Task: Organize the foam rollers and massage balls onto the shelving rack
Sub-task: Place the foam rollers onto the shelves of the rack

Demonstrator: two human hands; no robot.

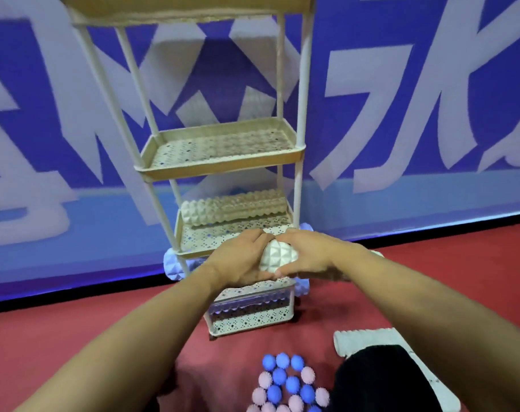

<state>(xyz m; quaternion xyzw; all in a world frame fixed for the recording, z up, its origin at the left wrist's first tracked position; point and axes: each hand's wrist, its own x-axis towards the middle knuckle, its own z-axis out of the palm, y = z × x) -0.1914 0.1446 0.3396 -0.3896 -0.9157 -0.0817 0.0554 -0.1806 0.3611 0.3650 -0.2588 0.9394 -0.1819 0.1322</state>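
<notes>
A cream shelving rack (pixel 300 150) with several perforated tiers stands on the red floor. One white ridged foam roller (pixel 233 210) lies at the back of the third tier. Both hands hold a second white ridged roller (pixel 278 255) endwise at that tier's front edge: my left hand (pixel 240 258) grips its left side, my right hand (pixel 310 254) its right. A blue roller (pixel 174 263) lies on the lower tier, sticking out left. Blue and pink spiky massage balls (pixel 288 385) sit clustered on the floor near me.
Another white roller (pixel 368 340) lies on the floor at the right, partly behind a dark knee (pixel 380 379). A blue and white banner wall (pixel 401 114) runs right behind the rack. The middle tier (pixel 223 150) holds nothing.
</notes>
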